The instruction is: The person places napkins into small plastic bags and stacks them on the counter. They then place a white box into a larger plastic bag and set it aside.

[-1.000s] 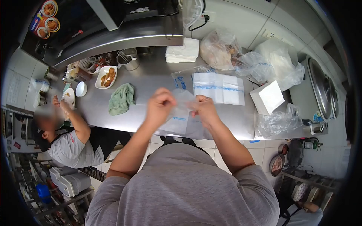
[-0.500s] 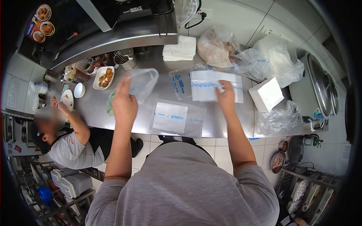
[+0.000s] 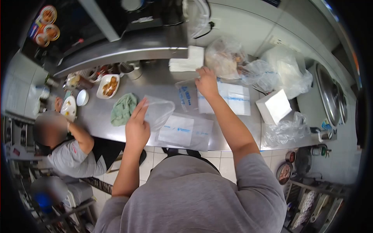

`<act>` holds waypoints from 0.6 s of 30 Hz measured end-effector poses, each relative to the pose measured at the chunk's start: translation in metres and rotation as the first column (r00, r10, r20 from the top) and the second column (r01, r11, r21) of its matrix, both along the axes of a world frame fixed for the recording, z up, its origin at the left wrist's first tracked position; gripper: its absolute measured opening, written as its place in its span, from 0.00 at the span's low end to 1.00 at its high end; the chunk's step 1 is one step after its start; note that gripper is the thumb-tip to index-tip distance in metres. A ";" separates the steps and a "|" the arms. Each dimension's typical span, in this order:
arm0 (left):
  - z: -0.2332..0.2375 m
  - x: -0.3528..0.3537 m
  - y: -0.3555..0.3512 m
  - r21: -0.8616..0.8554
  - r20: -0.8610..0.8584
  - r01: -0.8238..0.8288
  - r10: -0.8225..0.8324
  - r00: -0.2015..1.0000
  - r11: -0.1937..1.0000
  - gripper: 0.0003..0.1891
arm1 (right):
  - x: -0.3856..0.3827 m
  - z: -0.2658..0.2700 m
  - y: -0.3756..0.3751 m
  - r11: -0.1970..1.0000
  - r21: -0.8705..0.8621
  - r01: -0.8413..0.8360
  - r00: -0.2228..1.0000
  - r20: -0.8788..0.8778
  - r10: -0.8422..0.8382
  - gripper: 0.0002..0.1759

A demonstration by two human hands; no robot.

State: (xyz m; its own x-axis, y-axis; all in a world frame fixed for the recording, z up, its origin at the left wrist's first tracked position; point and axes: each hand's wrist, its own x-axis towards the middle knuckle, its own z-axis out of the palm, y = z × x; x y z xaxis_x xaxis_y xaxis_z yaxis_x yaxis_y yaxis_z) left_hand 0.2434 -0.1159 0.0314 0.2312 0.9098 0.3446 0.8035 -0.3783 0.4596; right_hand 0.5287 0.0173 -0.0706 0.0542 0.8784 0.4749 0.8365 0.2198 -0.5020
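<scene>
Having left the paper packets, the right hand reached the napkins at twelve o'clock, grip unclear, while the left hand held the clear bag at eleven, seemingly keeping it ready.

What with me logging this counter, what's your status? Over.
Left hand holding clear bag. Right hand by white stack, contact unclear. Green cloth close to left hand, might crowd it.

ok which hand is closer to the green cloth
Left. The left hand, holding a clear bag, is just beside the green cloth; the right hand is well away, by the white stack.
</scene>
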 end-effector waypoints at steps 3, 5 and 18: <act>0.010 -0.012 -0.011 -0.025 0.031 -0.067 0.068 0.997 0.997 0.30 | 0.054 0.032 0.003 0.960 0.079 0.269 0.963 -0.018 -0.268 0.20; 0.012 -0.030 -0.019 -0.066 0.113 -0.158 0.164 0.980 0.985 0.31 | 0.129 0.036 -0.028 0.949 0.026 0.315 0.949 0.025 -0.316 0.21; 0.006 0.006 0.009 -0.121 0.190 0.034 -0.011 0.982 0.992 0.31 | 0.271 0.000 -0.197 0.869 -0.176 0.463 0.885 0.043 -0.463 0.10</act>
State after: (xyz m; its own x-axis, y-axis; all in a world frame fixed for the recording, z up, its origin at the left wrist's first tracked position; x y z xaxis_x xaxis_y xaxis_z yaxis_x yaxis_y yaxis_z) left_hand 0.2491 -0.1068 0.0378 0.1933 0.9433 0.2697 0.6896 -0.3262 0.6465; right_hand 0.8001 -0.1795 -0.0707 0.4753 0.8216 0.3147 0.8203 -0.2845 -0.4961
